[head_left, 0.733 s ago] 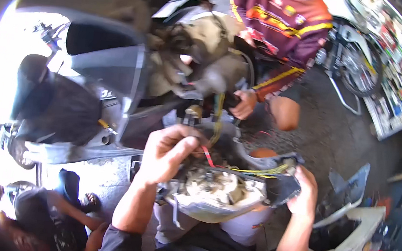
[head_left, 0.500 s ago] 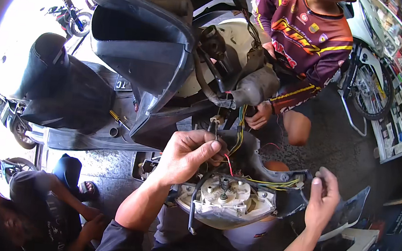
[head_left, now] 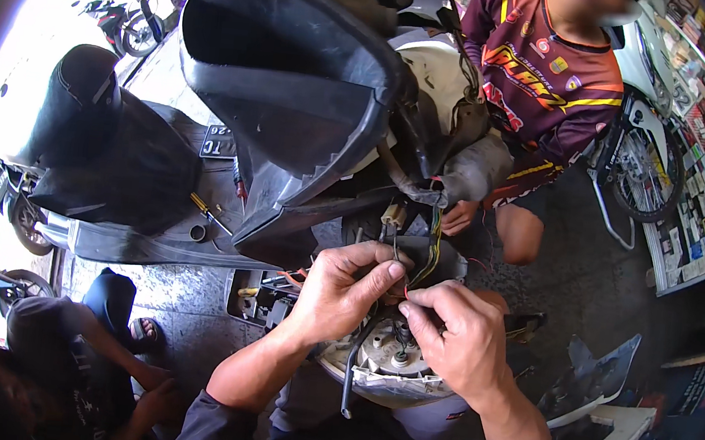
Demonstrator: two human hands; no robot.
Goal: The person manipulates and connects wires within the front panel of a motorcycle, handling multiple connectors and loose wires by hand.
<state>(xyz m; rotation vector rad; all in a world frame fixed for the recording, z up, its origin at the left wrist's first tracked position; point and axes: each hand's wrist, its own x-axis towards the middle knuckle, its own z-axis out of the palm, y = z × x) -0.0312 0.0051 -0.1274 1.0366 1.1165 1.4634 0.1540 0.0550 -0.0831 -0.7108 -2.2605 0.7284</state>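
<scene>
Thumb and forefinger of my left hand [head_left: 345,291] are closed on a thin dark wire [head_left: 396,245] that runs up to a pale connector plug [head_left: 394,215]. Close beside it, my right hand [head_left: 462,337] pinches the short red wire [head_left: 407,293] between thumb and fingertips. The two sets of fingertips almost meet, and the wire ends between them are partly hidden. Below my hands a scooter headlight unit [head_left: 379,381] rests by my lap, its pale back facing up. A bundle of yellow and green wires [head_left: 431,257] hangs down behind my fingers.
A scooter's dark front body panel [head_left: 282,111] rises ahead. Another person [head_left: 553,78] crouches beyond, one hand near the hanging wires. A yellow-handled screwdriver [head_left: 210,213] lies on the scooter's floorboard. At lower left a second person [head_left: 85,355] sits. Loose panels [head_left: 606,363] lie at right.
My right hand has come in from the right, where its fingers were apart, and now pinches the red wire. My left hand keeps its wire. The scooter body sits further right in view.
</scene>
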